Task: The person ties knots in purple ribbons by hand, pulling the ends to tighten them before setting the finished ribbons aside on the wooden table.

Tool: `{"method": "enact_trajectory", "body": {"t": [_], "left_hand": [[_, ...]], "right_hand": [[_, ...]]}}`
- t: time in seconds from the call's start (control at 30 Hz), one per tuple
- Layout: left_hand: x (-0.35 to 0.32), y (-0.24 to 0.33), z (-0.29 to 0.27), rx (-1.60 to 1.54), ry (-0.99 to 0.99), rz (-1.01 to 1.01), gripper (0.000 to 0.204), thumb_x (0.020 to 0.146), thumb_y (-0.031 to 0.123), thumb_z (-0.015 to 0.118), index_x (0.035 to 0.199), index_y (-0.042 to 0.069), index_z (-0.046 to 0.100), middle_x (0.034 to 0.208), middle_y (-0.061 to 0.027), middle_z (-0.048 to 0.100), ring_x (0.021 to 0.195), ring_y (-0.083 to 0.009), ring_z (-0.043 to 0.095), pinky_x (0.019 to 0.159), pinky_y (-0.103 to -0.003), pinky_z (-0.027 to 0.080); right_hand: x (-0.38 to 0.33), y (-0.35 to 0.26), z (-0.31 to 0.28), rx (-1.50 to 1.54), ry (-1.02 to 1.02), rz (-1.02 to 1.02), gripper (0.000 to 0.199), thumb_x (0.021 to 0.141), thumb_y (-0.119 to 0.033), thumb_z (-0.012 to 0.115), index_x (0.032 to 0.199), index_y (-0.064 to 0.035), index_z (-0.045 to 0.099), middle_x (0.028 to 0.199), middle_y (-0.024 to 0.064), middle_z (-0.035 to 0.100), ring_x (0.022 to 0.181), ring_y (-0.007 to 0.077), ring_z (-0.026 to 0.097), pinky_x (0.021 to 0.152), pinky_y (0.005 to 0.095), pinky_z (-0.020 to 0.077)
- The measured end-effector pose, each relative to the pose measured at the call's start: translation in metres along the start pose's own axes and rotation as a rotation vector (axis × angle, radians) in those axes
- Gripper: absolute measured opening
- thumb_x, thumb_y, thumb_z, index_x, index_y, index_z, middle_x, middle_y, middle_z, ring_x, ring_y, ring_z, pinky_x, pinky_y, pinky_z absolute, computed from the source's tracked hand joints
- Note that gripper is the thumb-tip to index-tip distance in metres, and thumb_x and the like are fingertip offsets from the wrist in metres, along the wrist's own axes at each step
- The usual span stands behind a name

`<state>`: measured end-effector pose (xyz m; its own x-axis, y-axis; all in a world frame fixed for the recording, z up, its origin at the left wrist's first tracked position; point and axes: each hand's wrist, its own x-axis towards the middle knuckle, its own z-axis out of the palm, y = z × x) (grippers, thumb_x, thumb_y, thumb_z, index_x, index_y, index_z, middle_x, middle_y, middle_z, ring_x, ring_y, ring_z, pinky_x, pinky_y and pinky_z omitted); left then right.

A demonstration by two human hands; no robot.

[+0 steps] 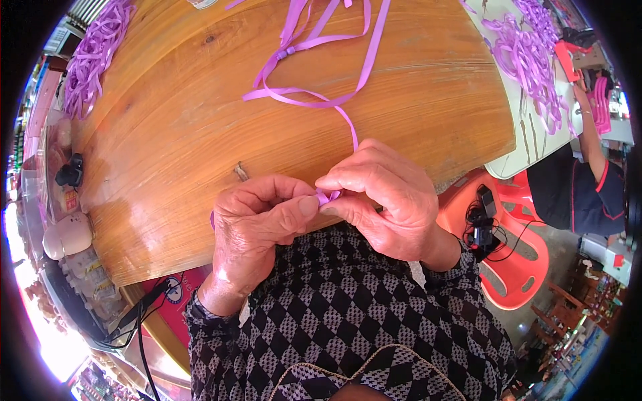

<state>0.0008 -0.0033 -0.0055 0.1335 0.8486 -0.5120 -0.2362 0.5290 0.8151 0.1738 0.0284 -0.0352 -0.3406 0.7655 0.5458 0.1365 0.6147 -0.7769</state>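
I pinch one purple ribbon with both hands, right at the near edge of the wooden surface. My left hand and right hand each keep a tight grip on its small folded end, so the fold stays put. The long tail lies loose across the wood. I count two heaps of ribbon, a left pile and a right pile.

The ribbon lay on the tabletop, trailing forward to the near edge between the left hand and right hand. A ribbon pile sat far left; a plastic chair, perhaps holding a charger, stood right.
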Motion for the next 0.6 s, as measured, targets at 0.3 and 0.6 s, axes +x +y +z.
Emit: {"method": "enact_trajectory", "body": {"t": [0.3, 0.6], "left_hand": [[0.0038, -0.0045, 0.0009, -0.06, 0.044, -0.023, 0.014, 0.077, 0.011, 0.067, 0.083, -0.001, 0.062, 0.068, 0.0017, 0.057, 0.053, -0.0009, 0.042, 0.045, -0.015, 0.03], [0.0021, -0.0005, 0.0024, -0.096, 0.036, -0.049, 0.011, 0.077, 0.008, 0.066, 0.082, -0.001, 0.062, 0.068, 0.0012, 0.058, 0.053, -0.0013, 0.044, 0.045, -0.015, 0.031]], "right_hand": [[0.0016, -0.0028, 0.0012, 0.031, -0.032, 0.023, 0.032, 0.06, 0.005, 0.071, 0.09, 0.0006, 0.061, 0.079, 0.0078, 0.06, 0.064, 0.0219, 0.054, 0.054, 0.0297, 0.0421], [0.0033, -0.0023, 0.0028, 0.01, -0.041, 0.034, 0.027, 0.061, 0.002, 0.072, 0.086, 0.0011, 0.062, 0.076, 0.0082, 0.06, 0.064, 0.0203, 0.054, 0.054, 0.0291, 0.042]]}}
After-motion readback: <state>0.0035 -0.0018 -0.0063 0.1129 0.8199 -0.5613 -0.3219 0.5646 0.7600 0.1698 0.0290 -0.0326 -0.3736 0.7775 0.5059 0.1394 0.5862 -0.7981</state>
